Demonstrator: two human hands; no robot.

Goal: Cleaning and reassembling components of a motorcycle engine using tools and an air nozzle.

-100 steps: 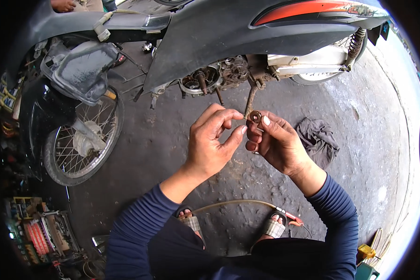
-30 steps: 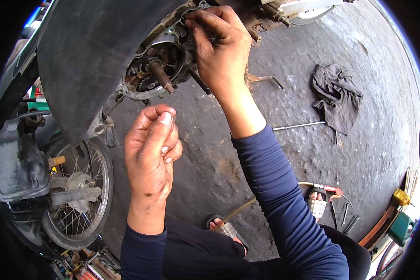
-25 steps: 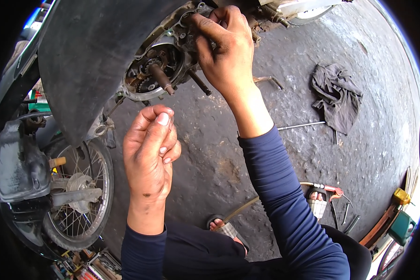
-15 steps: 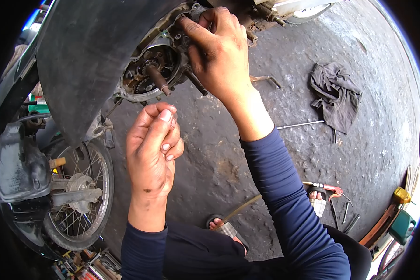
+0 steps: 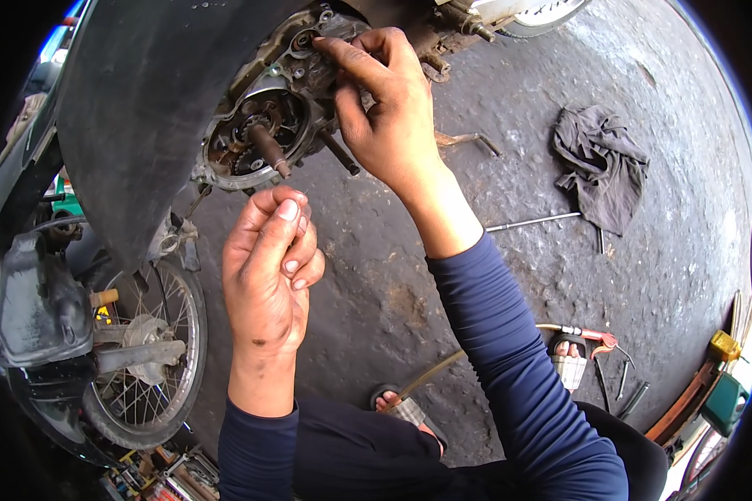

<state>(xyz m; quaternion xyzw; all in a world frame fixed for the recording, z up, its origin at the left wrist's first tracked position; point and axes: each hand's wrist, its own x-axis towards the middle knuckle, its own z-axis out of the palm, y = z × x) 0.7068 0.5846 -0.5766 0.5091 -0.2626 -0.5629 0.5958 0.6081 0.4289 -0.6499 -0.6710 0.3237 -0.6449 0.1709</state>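
Observation:
My right hand (image 5: pixel 390 113) reaches up to the open engine casing (image 5: pixel 322 79), its index fingertip touching a small ring (image 5: pixel 302 41) set in a round bore. Its thumb stands apart from the index finger and the others are bent. Below the exposed shaft (image 5: pixel 269 149) my left hand (image 5: pixel 271 259) is raised, thumb and index tips pressed together and other fingers curled. Anything in that pinch is hidden or too small to name. The dark body panel (image 5: pixel 138 108) hangs beside the casing.
A spoked wheel (image 5: pixel 146 392) is at left, toolboxes (image 5: pixel 171 480) lower left. On the rough floor (image 5: pixel 493 284) lie a dark rag (image 5: pixel 602 167), a rod (image 5: pixel 533 224), a hose (image 5: pixel 434 367) with red-handled fitting (image 5: pixel 602 341) and loose tools (image 5: pixel 622 384). A green jug (image 5: pixel 718 405) stands right.
My hands were together around a small ring earlier; now they are apart, the right up at the casing. Lately the right fingers have shifted slightly, uncovering the ring in the bore.

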